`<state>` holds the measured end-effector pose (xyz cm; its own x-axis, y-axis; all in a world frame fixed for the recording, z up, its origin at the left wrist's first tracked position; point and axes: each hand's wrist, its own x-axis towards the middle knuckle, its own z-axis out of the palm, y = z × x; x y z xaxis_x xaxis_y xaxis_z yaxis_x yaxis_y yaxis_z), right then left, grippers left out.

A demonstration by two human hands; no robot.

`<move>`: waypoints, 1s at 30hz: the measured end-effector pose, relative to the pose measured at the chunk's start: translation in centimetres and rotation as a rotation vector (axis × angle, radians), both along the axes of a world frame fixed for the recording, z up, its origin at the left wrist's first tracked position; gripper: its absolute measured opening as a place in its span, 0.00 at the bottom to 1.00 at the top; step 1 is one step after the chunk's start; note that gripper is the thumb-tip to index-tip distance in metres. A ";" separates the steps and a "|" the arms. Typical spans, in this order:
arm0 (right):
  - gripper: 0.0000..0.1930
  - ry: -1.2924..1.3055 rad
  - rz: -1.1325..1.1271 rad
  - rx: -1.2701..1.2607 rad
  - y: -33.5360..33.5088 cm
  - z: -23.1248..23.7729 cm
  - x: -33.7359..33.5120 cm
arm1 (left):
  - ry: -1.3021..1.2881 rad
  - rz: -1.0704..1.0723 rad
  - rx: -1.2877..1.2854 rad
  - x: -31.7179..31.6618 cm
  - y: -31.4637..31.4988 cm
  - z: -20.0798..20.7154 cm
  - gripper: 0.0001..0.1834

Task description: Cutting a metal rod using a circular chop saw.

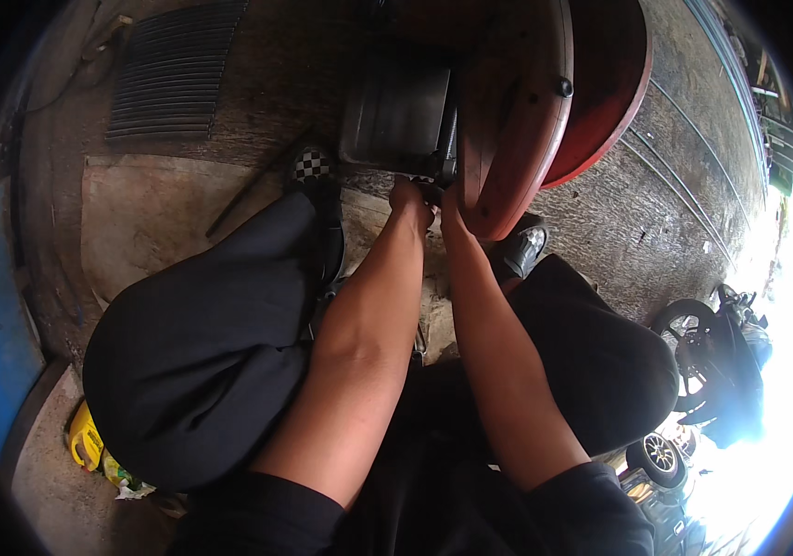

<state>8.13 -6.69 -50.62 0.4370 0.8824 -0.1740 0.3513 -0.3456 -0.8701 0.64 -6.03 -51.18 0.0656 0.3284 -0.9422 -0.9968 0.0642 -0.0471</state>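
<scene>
My left hand (406, 195) is at the near edge of a dark metal box-shaped part (394, 116), fingers curled at a small dark fitting I cannot make out. Close beside it is my right hand (453, 206), its fingers mostly hidden behind a rounded red cover (519, 139). A larger red disc-shaped guard (609, 93) stands just right of that cover. The cover, guard and metal box sit close together, seemingly as one machine. My two forearms reach forward between my bent knees.
A ribbed dark panel (174, 74) lies at the far left, near a flat brown sheet (164, 208) and a thin dark rod (246, 195). A yellow container (86, 437) lies by my left leg. Long thin bars (684, 181) lie at right; a motorcycle (721, 357) stands beyond.
</scene>
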 end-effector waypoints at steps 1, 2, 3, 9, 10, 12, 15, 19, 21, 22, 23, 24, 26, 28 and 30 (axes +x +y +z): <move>0.27 0.017 -0.032 0.020 0.3 0.1 0.7 | 0.065 -0.028 -0.094 0.5 0.4 0.3 0.15; 0.27 0.034 -0.064 0.040 0.2 0.2 1.0 | 0.132 -0.055 -0.187 0.7 0.7 0.8 0.15; 0.27 0.050 -0.096 0.061 0.7 0.0 1.0 | 0.131 -0.064 -0.187 0.9 0.8 1.0 0.15; 0.25 0.122 -0.204 -0.043 1.4 2.8 -0.4 | 0.297 -0.082 -0.068 -0.6 -1.0 0.1 0.18; 0.25 0.155 -0.187 -0.037 1.4 3.7 -1.1 | 0.401 -0.119 -0.043 -1.2 -1.7 -0.7 0.20; 0.25 -0.010 -0.190 -0.180 1.8 3.3 0.5 | 0.494 -0.206 -0.123 0.1 -1.6 0.1 0.22; 0.20 -0.070 -0.151 -0.239 2.6 1.7 1.3 | 0.521 -0.398 -0.005 -0.6 -1.5 -0.1 0.21; 0.20 -0.175 -0.298 0.265 1.6 0.8 -0.2 | 0.426 -0.294 0.077 -1.9 -1.1 0.1 0.18; 0.22 0.050 -0.440 0.189 -0.6 2.2 -0.7 | 0.298 -0.271 0.179 -1.6 -2.3 1.4 0.15; 0.24 0.304 -0.559 0.129 -1.8 3.5 -1.7 | 0.230 -0.249 0.215 -2.5 -2.8 2.0 0.10; 0.25 0.247 -0.416 0.117 -3.0 4.2 -1.9 | 0.197 -0.279 0.269 -3.1 -3.1 2.4 0.07; 0.25 0.247 -0.425 0.122 -3.4 4.6 -2.3 | 0.165 -0.307 0.322 -3.6 -3.4 2.8 0.04; 0.24 0.384 -0.204 0.100 -3.7 5.3 -3.0 | 0.180 -0.395 0.330 -4.2 -3.1 3.5 0.06; 0.25 0.294 -0.209 0.103 -2.3 5.1 -3.3 | 0.592 -0.765 0.338 -4.1 -2.4 3.9 0.10; 0.28 0.298 -0.379 -0.096 -1.0 3.3 -1.0 | 0.658 -0.890 0.419 -3.1 -1.1 4.9 0.15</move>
<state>7.08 -7.65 -47.29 0.6430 0.6449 -0.4131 -0.0742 -0.4844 -0.8717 -2.42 -7.17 -46.26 -0.0302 0.7035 -0.7100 -0.4184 0.6362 0.6482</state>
